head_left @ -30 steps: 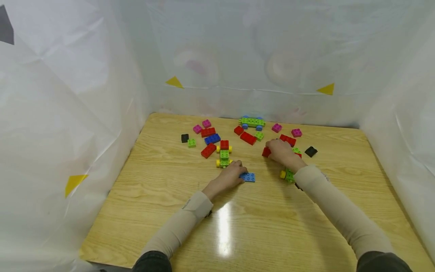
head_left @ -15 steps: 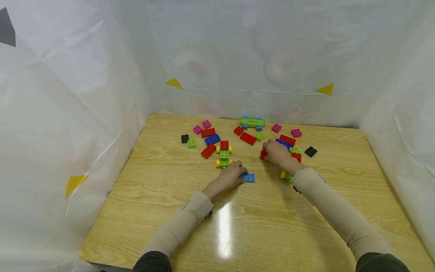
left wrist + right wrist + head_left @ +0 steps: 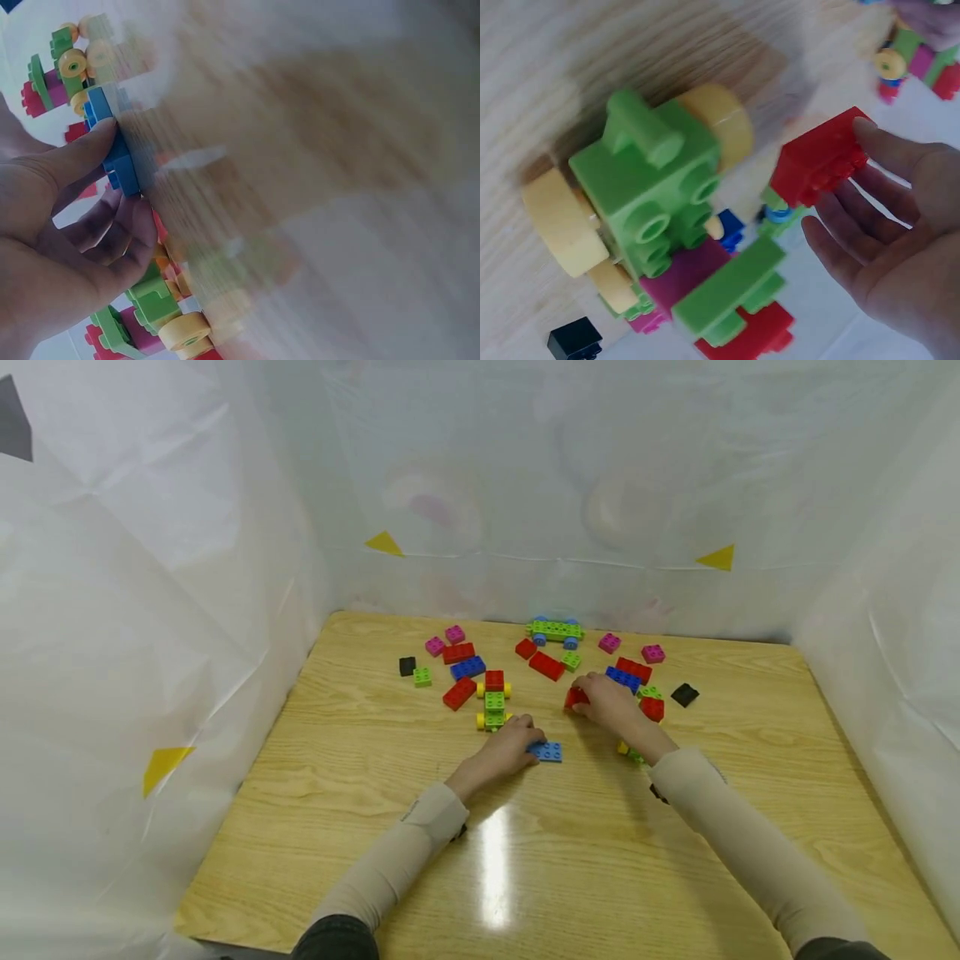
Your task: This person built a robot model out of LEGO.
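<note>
My left hand [image 3: 504, 750] pinches the left end of a light blue brick [image 3: 551, 752] near the middle of the table; in the left wrist view the thumb presses its studded side. My right hand [image 3: 611, 702] grips a red brick [image 3: 574, 698], which the right wrist view shows between thumb and fingertips, studs toward the palm. Beyond my left hand stands a small wheeled build [image 3: 494, 702] of green and red bricks with yellow wheels. A similar wheeled build [image 3: 649, 202], with a purple layer, stands beside my right hand, partly hidden by the forearm in the head view.
Loose bricks lie in two groups: red, pink and a dark blue brick [image 3: 468, 667] at the left, and another dark blue brick [image 3: 623, 677] among red and pink at the right. A green wheeled base [image 3: 555, 630] stands at the back. A black piece [image 3: 685, 695] lies far right.
My right hand has moved left and slightly nearer with the red brick, uncovering the right-hand dark blue brick and more of the right-hand build. My left hand has stayed on the light blue brick.
</note>
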{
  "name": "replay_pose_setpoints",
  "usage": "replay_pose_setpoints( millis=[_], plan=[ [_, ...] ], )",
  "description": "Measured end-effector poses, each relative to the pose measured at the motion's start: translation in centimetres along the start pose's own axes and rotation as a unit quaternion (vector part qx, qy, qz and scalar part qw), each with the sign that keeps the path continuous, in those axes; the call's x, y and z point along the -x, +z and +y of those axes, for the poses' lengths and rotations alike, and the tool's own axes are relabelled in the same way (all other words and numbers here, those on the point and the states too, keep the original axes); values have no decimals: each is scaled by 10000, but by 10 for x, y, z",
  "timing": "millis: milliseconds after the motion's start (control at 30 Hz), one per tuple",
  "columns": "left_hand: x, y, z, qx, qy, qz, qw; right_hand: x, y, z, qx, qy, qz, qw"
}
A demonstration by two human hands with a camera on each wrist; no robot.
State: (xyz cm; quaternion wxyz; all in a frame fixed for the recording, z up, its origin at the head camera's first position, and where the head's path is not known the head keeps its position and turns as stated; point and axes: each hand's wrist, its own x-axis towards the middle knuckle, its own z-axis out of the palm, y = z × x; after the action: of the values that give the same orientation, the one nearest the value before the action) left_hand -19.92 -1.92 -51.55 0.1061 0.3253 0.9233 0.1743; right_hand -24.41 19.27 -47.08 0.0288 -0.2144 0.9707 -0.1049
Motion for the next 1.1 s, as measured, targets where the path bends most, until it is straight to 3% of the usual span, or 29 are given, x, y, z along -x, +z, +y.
replay_pose_setpoints(
  millis=[233, 500, 733, 1100],
  plan=[
    [1, -1, 0, 120, 5, 26, 9999, 30, 0, -13, -494, -703, 294, 9959],
    [-1, -1, 1, 216, -33, 61, 9997, 55, 14, -23, -957, -1110, 547, 9877],
    [-2, -1, 5, 290, 24, 103, 9995, 63, 23, -27, -1227, -1078, 482, 9854],
    [-4, -1, 10, 89, 16, 138, 9999, 62, 30, -26, -1202, -1040, 400, 9865]
  ],
)
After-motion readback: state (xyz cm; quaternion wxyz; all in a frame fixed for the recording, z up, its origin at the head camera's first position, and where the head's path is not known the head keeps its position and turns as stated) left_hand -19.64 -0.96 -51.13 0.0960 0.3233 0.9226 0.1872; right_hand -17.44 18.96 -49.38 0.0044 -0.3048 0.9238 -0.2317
